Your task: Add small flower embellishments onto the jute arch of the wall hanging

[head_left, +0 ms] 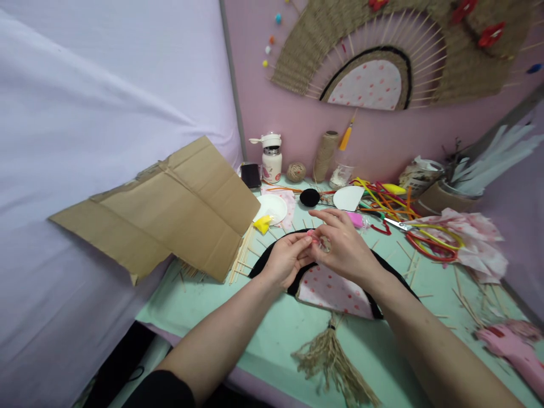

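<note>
My left hand (285, 262) and my right hand (345, 245) meet over the table, fingertips together. Between them is a small pink piece (310, 233), perhaps soft clay, pinched by the thumbs and forefingers. The other fingers of my right hand stick out. Under both hands lies a half-round fan with a black band (264, 256) and a pink, red-dotted cloth centre (335, 290). Thin sticks poke out around its curved edge. A twine tassel (329, 360) hangs at its straight side. Behind my right hand is a bright pink packet (355, 219).
A large cardboard sheet (182, 209) leans at the left. Toward the back stand a white bottle (272, 164), a twine spool (326, 156) and a white plate (276, 208) beside a yellow packet (262, 224). Scissors (397, 224) lie right, and a pink glue gun (512, 348) sits nearer.
</note>
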`<state>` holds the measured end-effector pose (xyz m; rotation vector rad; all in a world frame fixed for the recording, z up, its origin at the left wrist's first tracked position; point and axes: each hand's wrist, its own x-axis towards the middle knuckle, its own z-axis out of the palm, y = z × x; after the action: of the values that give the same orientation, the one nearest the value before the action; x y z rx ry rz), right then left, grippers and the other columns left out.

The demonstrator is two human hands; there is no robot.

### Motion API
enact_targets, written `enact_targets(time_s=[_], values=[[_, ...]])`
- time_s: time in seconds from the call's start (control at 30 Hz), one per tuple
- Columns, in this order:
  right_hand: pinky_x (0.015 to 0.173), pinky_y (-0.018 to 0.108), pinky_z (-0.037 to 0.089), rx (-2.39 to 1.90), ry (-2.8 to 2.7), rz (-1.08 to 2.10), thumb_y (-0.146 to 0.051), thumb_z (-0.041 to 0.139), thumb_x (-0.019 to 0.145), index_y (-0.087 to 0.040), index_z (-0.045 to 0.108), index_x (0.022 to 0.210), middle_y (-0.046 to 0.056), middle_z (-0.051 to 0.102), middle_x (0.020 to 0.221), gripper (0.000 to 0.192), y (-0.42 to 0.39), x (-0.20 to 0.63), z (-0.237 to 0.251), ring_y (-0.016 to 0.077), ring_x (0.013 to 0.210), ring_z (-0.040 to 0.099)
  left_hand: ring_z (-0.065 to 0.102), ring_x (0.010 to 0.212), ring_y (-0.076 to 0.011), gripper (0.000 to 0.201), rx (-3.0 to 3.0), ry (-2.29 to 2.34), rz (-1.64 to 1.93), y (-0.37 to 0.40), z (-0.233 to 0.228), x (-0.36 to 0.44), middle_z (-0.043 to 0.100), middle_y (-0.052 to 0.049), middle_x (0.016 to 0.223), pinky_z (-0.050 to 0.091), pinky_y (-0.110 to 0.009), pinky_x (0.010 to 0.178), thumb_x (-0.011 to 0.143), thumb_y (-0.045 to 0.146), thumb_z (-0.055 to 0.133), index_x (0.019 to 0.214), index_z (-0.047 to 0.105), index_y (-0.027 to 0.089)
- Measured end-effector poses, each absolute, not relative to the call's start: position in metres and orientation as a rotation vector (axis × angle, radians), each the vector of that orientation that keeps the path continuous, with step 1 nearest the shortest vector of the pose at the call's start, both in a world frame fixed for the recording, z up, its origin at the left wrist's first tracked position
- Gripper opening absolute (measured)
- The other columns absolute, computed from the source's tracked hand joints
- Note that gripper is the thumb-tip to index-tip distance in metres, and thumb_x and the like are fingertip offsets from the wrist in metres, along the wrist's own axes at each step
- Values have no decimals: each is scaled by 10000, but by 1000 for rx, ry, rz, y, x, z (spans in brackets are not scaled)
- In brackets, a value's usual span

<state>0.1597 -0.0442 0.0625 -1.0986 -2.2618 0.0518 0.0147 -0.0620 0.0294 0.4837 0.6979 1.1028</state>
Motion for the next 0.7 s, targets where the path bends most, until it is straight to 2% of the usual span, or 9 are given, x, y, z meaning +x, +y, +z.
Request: enact_targets(time_s=[0.17, 0.27, 0.33, 0.43, 0.53, 0.6, 0.7], values=[[1034, 539, 420, -1149, -2162, 242, -204, 619, 736, -214, 616, 661, 124, 643, 1309, 76, -41, 169, 70, 336, 1262, 478, 669, 711, -116, 159, 441, 773, 1136, -58, 28, 14, 717, -61, 837, 538, -244, 710, 779, 189, 748, 894, 665, 117], [1055, 545, 377, -1238, -1982, 537, -290, 639, 746, -226, 648, 681, 91, 649, 1308, 91, -38, 182, 82, 320, 1232, 533, 663, 764, -127, 168, 538, 855, 1087, -56, 27, 11, 719, -63, 883, 518, -245, 722, 796, 241, 725, 917, 668, 139], [1044, 511, 391, -1273, -1820, 835, -361, 663, 766, -223, 662, 694, 82, 648, 1316, 156, -36, 193, 89, 307, 1216, 566, 637, 756, -129, 173, 815, 903, 947, -58, 26, 11, 709, -56, 881, 491, -248, 717, 805, 294, 707, 897, 687, 148], [1033, 460, 401, -1219, -1644, 1174, -441, 722, 757, -213, 689, 720, 84, 658, 1302, 234, -34, 204, 94, 299, 1209, 586, 601, 796, -165, 194, 1542, 953, 688, -66, 26, 12, 675, -58, 869, 460, -288, 760, 819, 345, 677, 823, 720, 156], [1040, 434, 393, -1168, -1602, 1296, -449, 750, 751, -211, 725, 756, 83, 664, 1288, 239, -33, 209, 94, 288, 1223, 579, 579, 940, -231, 247, 2114, 996, 486, -73, 22, 15, 639, -92, 944, 436, -370, 877, 897, 327, 562, 957, 742, 168], [1041, 429, 395, -1156, -1605, 1323, -444, 757, 749, -216, 739, 777, 80, 662, 1289, 230, -33, 208, 94, 281, 1236, 569, 557, 1034, -267, 296, 2244, 1037, 406, -75, 20, 15, 627, -122, 1028, 415, -418, 936, 924, 304, 517, 1095, 712, 163], [1048, 440, 394, -1148, -1618, 1316, -437, 769, 730, -222, 742, 790, 77, 654, 1298, 225, -33, 205, 94, 279, 1244, 563, 538, 1110, -285, 335, 2163, 1045, 460, -71, 20, 13, 628, -134, 1113, 401, -422, 981, 860, 313, 637, 1156, 681, 161]])
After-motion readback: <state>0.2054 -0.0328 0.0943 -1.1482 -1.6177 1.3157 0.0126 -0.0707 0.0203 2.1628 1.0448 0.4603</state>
